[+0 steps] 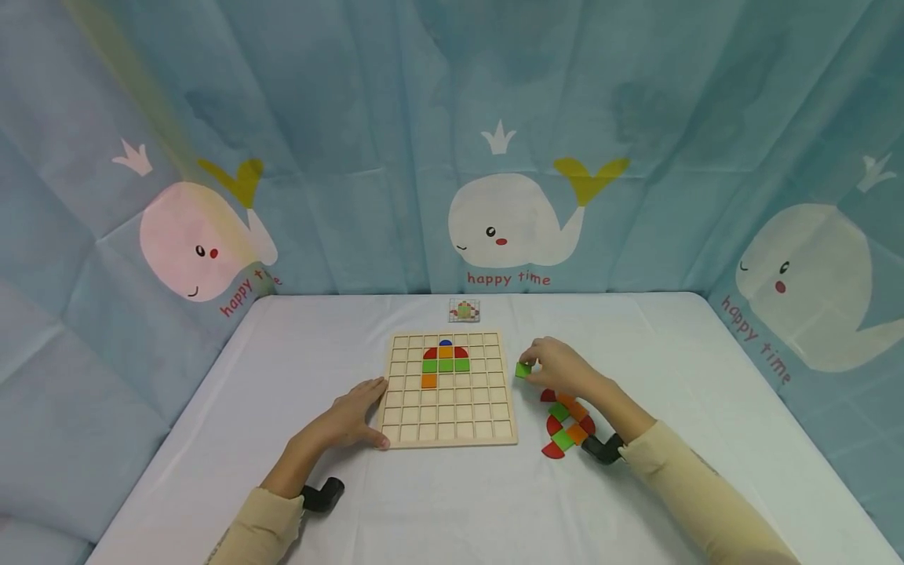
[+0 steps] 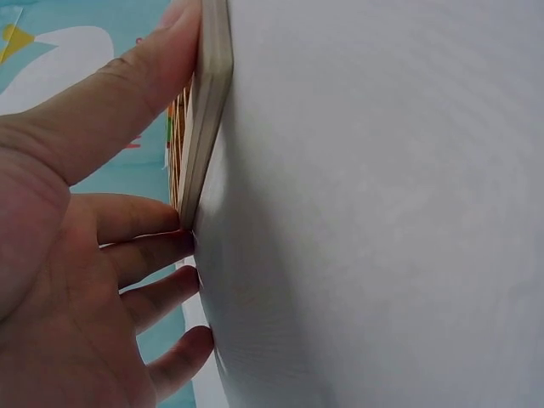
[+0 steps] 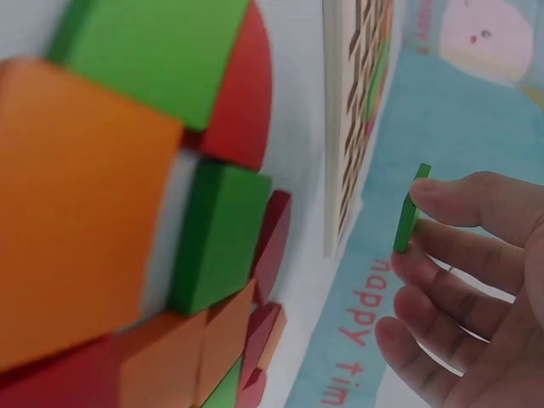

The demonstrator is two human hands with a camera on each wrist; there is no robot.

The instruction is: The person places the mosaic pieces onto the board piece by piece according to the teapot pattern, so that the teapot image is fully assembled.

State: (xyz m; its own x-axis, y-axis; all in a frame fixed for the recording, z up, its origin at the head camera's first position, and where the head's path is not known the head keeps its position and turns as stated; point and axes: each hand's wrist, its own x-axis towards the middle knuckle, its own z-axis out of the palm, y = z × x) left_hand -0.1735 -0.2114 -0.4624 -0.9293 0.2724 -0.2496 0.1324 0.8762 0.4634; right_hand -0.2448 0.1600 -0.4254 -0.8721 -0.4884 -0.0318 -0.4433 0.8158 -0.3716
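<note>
1. Key relation, judged: green tile [image 1: 523, 369] to grid board [image 1: 464, 430]. Tile is held just off the board's right edge, apart from it, about level with the row of green squares [image 1: 446, 366]; board lies directly to its left.
2. Long axis: none made out on the tile, face looks square. It is seen nearly edge-on in the right wrist view, thin side showing. Height above the table can't be judged.
3. Nearer hand: right hand [image 1: 561, 369], by which the tile is pinched between thumb and fingertips; narrow grip. Tile sits at the hand's left, board beyond it.
4. Left hand [image 1: 353, 414]: spread wide, nothing lifted. Board's left edge is touched by the fingers, near-left corner by the thumb. Tile is well apart from it, across the board to the right.
5. Orange square [image 1: 428, 381] is set below the green row, at its left end; cells right of it in that row are unfilled.
6. Loose tiles [image 1: 577, 433] are clustered on the near side of the right hand, right of the board.
</note>
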